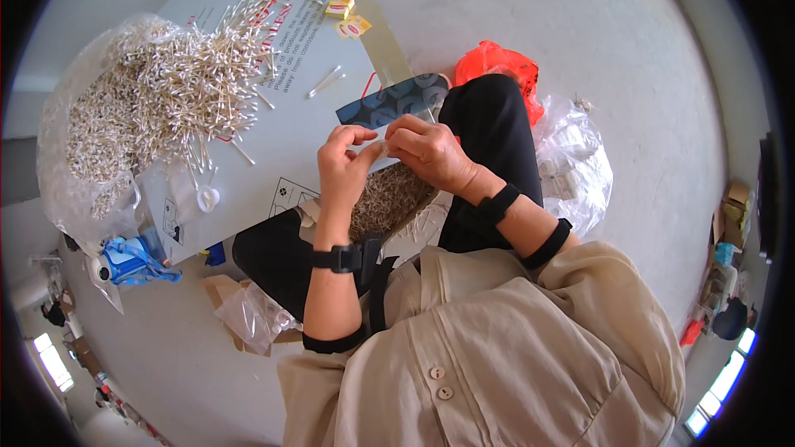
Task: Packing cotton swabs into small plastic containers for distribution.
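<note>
My left hand (348, 153) and my right hand (426, 147) meet above my lap. Both have their fingers pinched around a small whitish, see-through piece (380, 142), whose kind I cannot make out. Just below them a container (426, 204) full of small brown bits (389, 203) rests between my legs. Beyond my fingers lies a dark patterned sheet (393, 101). Left of my hands, a large clear bag (58, 145) spills a heap of cotton swabs (178, 87) over the grey board (298, 128). Two loose swabs (325, 83) lie apart from the heap.
Small yellow packets (346, 16) sit at the board's far edge. A tape roll (208, 198) lies near the swab bag. To my right are a red plastic bag (501, 62) and a clear bag (571, 165). A blue container (132, 261) and an open carton (248, 314) stand on the left.
</note>
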Demonstrator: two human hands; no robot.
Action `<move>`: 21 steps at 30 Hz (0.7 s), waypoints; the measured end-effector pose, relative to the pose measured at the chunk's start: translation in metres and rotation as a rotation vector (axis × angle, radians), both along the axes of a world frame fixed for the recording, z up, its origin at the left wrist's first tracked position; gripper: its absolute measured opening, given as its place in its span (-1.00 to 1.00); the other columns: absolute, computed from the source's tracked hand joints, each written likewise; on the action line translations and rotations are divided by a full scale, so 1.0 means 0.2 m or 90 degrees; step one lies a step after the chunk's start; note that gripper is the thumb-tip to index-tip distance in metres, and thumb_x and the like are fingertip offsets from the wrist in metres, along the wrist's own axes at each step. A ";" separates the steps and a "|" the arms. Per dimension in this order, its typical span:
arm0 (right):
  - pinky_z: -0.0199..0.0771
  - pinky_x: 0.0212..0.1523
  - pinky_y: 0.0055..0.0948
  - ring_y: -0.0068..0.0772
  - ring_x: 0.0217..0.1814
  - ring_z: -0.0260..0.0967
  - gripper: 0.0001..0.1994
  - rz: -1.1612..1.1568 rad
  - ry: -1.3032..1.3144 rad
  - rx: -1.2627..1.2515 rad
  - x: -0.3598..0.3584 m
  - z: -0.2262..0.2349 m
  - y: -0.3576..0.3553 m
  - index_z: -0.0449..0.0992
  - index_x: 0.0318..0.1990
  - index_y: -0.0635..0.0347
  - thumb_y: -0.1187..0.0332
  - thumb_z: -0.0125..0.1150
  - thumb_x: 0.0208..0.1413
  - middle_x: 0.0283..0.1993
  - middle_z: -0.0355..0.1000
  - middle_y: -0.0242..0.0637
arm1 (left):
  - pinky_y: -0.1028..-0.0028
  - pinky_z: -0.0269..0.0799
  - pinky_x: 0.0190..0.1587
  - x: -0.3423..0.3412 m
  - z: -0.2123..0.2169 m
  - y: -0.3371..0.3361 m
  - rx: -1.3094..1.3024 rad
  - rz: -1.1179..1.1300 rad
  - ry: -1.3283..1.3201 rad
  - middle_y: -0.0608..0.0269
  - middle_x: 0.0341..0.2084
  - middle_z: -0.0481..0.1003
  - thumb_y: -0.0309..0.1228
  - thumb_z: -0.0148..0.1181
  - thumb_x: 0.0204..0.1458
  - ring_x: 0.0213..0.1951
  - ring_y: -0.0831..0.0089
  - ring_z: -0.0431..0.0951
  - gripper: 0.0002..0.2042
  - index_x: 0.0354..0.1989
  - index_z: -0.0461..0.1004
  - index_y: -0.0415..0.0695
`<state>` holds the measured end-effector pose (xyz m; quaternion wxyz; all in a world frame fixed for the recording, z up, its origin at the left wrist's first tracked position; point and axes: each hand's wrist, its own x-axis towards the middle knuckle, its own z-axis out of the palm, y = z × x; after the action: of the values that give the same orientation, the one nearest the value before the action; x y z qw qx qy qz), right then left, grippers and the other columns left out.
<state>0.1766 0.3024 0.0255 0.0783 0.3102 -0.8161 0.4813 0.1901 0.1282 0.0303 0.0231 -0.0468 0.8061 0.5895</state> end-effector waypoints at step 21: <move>0.38 -0.46 -0.24 -0.08 -0.43 0.36 -0.84 0.030 0.127 0.095 -0.11 0.02 -0.02 0.35 -0.50 0.21 0.52 0.26 -0.16 -0.43 0.30 -0.23 | 0.21 0.35 -0.37 0.00 0.04 -0.03 -0.333 -0.134 0.403 0.11 -0.51 0.36 -0.73 0.16 -0.25 -0.38 0.08 0.38 -0.84 -0.53 0.32 -0.26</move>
<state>0.1537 0.2987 0.0287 0.1244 0.3807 -0.8304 0.3873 0.1894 0.1222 0.0385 -0.1783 0.2152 0.8962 0.3445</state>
